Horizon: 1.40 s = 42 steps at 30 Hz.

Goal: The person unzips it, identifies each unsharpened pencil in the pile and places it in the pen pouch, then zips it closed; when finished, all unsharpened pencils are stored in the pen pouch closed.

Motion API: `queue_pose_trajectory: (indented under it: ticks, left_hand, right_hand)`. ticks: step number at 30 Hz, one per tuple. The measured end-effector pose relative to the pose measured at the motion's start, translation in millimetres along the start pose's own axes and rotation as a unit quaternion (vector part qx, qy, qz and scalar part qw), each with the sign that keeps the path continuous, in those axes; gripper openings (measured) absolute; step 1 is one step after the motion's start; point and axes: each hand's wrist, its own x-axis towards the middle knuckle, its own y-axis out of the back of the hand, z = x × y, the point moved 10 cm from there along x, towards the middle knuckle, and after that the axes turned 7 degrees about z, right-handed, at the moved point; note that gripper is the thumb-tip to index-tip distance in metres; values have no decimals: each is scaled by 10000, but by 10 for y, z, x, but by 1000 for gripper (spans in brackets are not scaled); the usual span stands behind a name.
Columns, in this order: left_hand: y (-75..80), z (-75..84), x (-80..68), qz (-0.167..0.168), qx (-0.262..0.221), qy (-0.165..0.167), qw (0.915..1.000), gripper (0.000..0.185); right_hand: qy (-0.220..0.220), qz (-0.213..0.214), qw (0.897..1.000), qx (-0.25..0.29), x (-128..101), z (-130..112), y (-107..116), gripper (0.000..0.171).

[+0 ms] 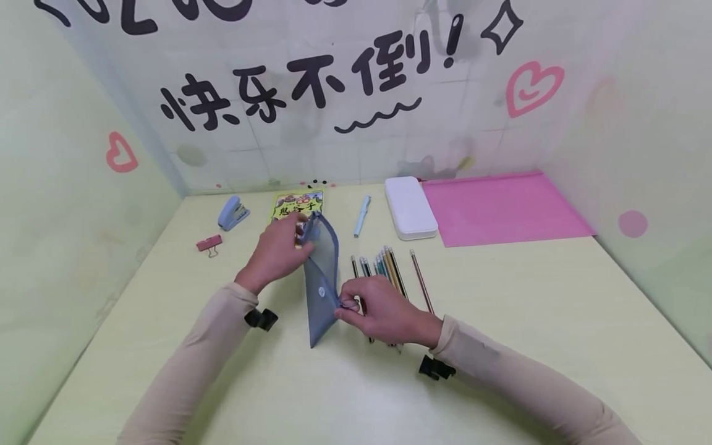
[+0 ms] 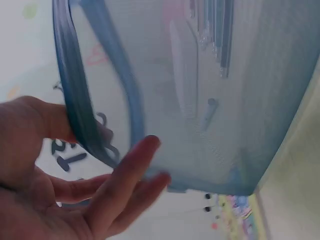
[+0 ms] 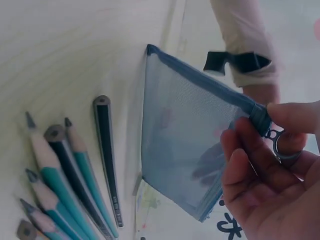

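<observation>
I see the left hand (image 1: pixel 278 248) and right hand (image 1: pixel 384 310) gripping the unzipped blue pouch (image 1: pixel 319 312); pencils (image 1: pixel 393 272) lie at three o'clock.

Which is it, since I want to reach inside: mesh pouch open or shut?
Open: the mesh pouch has top edges spread apart.

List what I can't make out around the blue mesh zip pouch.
Head view: the right hand hides the middles of several slim wooden pencils.
Head view: the left hand and blue mesh zip pouch cover part of the yellow illustrated booklet.
Head view: white oval mark, details too small.
Right wrist view: bottom edge cuts off several pencils.
</observation>
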Motion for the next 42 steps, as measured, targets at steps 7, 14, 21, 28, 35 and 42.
queue_pose_trajectory:
  ticks: [7,14,21,28,35,42]
  left_hand:
    - [173,191,-230,604,430,-515,9959,16]
    - [9,21,-327,19,-510,-34,9987,16]
    - [-205,-49,-406,-426,-916,214,9947,19]
    - [-207,-73,-406,-323,-1105,238,9931,18]
    - [-208,-91,-369,-360,-1387,344,9891,22]
    - [-256,-113,-398,-432,-1507,295,9872,24]
  right_hand:
    - [-242,-683,9957,574,-10,198,-46,17]
    - [-841,-1012,9912,159,134,608,-21,23]
    - [-1424,-1304,9722,-1327,326,955,-143,19]
    - [-1828,-1504,9506,-2009,426,1075,-247,24]
    - [-1982,-1673,9426,-2102,429,1090,-305,22]
    - [-2251,-1728,9409,-1846,374,1085,-367,14]
